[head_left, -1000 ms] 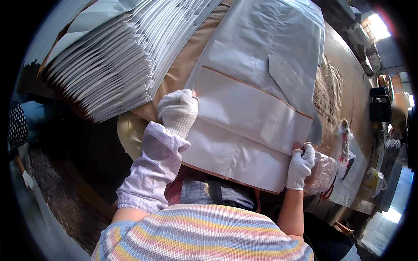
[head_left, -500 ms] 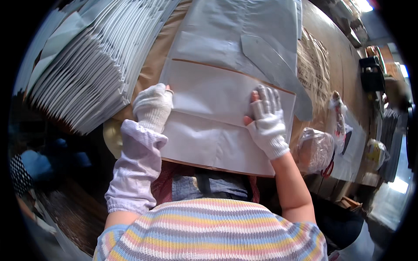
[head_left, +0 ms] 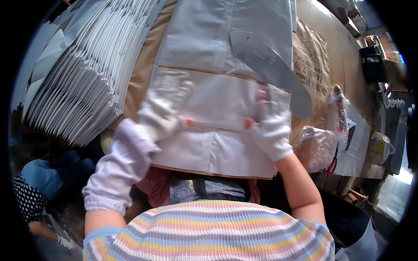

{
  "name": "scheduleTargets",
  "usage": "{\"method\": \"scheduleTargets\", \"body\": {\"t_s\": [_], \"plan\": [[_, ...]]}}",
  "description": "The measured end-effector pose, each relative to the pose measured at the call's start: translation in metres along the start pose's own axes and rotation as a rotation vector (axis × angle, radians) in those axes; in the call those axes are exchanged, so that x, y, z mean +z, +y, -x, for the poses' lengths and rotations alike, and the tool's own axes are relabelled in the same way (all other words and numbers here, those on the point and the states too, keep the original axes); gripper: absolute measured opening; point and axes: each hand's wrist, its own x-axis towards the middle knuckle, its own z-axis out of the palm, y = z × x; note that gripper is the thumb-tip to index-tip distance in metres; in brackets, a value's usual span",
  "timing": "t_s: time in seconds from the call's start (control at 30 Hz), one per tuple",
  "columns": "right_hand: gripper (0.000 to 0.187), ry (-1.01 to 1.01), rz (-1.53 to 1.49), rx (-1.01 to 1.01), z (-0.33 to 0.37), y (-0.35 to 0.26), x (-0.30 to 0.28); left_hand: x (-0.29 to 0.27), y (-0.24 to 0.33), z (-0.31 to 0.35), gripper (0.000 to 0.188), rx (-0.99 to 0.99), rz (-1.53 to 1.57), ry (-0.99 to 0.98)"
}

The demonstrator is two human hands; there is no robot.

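Bench (head_left: 348, 74) of brown, worn surface, crowded, in a dim workroom; brown paper (head_left: 138, 76) under part of the goods. Nearest: the person's striped top (head_left: 209, 230), then the near border of a white folded sheet (head_left: 217, 111), edged in brown, just beyond the lap.

Both hands were over this sheet, one toward each side. Left hand (head_left: 166, 106), in a pale knit glove, was blurred: fingers extended away from the body, thumb out toward the middle; no pinch seen, contact uncertain. Right hand (head_left: 272, 128), also gloved with bare tips showing, looked flattened, fingers pointing away, thumb apart and aimed left; nothing seen gripped.

Key relation: the sheet's far panel ran long-axis crosswise, dipping slightly to the right, with its middle between the two thumbs, neither hand clearly nearer. Fingers of both reached close to the far brown edge.

Right of the right hand, apart from it, sat a plastic-wrapped bundle (head_left: 317, 150). Beyond the far edge, a grey flat piece (head_left: 274, 67) lay slantwise, nearer the right hand. Farther left stood a thick stack of folded white sheets (head_left: 76, 93). Dark crate (head_left: 373, 69) in the right background.
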Motion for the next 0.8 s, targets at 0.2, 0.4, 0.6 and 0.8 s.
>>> {"method": "scheduleTargets", "body": {"t_s": [0.2, 0.4, 0.6, 0.8], "plan": [[0.089, 0.037, -0.055, 0.122, 0.034, 0.036, 0.002, 0.005, -0.018, 0.004, 0.114, -0.04, -0.016, 0.195], [0.073, 0.331, -0.236, -0.046, 0.047, 0.031, -0.011, -0.083, 0.022, -0.085, 0.084, -0.057, 0.203, 0.134], [0.05, 0.304, -0.201, -0.078, 0.069, -0.029, -0.062, -0.128, 0.03, -0.012, 0.06, 0.237, 0.314, 0.472], [0.058, 0.312, -0.224, -0.178, 0.005, -0.092, -0.102, -0.135, 0.047, 0.019, 0.073, 0.143, 0.228, 0.402]]}}
